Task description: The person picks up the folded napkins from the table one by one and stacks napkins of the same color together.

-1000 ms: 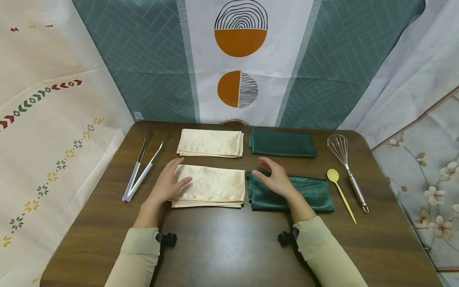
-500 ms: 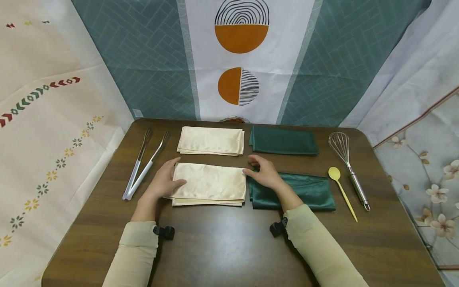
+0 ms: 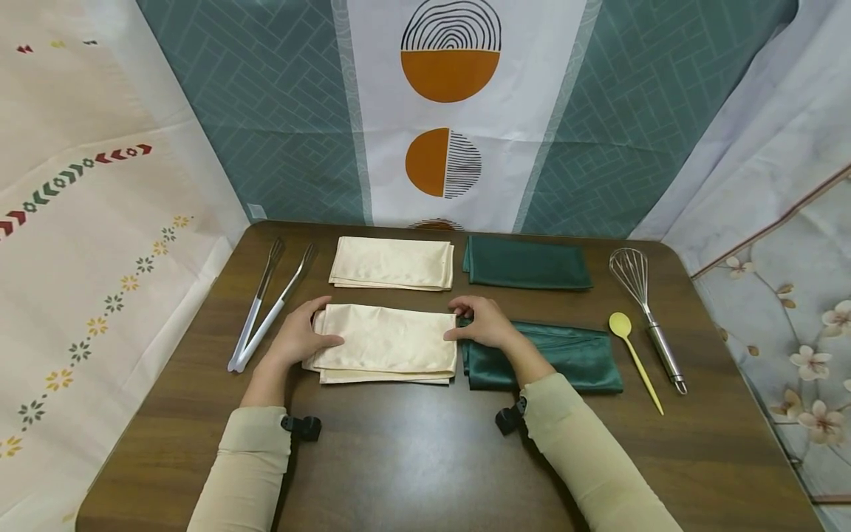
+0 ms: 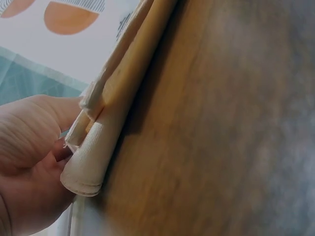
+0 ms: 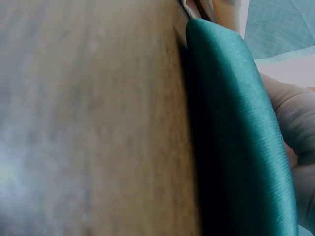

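A folded cream satin cloth (image 3: pixel 388 340) lies in the front row, its right end meeting a folded dark green satin cloth (image 3: pixel 572 355). At its left end, my left hand (image 3: pixel 299 336) pinches the cream cloth, thumb on top and fingers at the edge. The left wrist view shows the cream cloth's stacked folds (image 4: pixel 96 152) beside that hand (image 4: pixel 34 142). My right hand (image 3: pixel 488 325) grips the cream cloth's right end, thumb on top, fingertips curled at the edge. In the right wrist view, the green cloth (image 5: pixel 241 123) hides part of this hand (image 5: pixel 298 123).
Behind lie a second folded cream cloth (image 3: pixel 392 262) and a second green one (image 3: pixel 528 264). Tongs with white handles (image 3: pixel 269 318) rest at the left of the wooden table (image 3: pixel 412 458). A yellow spoon (image 3: pixel 634 358) and a whisk (image 3: pixel 648 318) lie at the right.
My right hand has moved left from over the green cloth to the cream cloth's right end. My left hand has closed on the left end, whose layers now spread slightly outward.
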The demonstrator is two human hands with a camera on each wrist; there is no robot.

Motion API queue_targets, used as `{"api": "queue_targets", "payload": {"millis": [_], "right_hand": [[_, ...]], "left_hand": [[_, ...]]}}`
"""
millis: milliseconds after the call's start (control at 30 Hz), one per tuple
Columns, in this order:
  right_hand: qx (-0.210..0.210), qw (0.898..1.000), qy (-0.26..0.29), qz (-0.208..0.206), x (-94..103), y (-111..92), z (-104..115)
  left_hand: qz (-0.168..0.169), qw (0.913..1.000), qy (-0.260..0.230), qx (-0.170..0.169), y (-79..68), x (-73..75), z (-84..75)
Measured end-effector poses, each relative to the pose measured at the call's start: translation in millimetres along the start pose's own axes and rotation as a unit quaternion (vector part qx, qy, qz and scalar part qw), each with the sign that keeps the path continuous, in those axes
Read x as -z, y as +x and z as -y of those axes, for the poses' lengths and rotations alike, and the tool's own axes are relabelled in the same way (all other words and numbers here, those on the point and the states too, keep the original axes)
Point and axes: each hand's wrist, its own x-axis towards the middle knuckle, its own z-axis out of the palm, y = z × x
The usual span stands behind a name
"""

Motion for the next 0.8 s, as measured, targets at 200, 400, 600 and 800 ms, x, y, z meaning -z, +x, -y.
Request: {"api": "queue_targets", "payload": {"millis": [200, 400, 600, 800], "right_hand": [[-0.01, 1.0, -0.022, 0.008, -1.2, 1, 2], [0.01, 0.998, -0.057, 0.01, -2.3, 2, 3], [0.037, 0.999, 0.006, -0.001, -4.7, 3, 2], [0.027, 0.999, 0.006, 0.015, -5.4, 2, 2]], "left_hand": [[-0.022, 0.9998, 0.004, -0.005, 0.7, -1.6, -0.1], [-0.027, 0.9996, -0.01, 0.004, -1.1, -1.0, -2.6], [-0.053, 0.9984, -0.019, 0.0, 2.7, -3.7, -4.1], [-0.084, 0.9958, -0.037, -0.002, 4.5, -12.1, -3.3]]}}
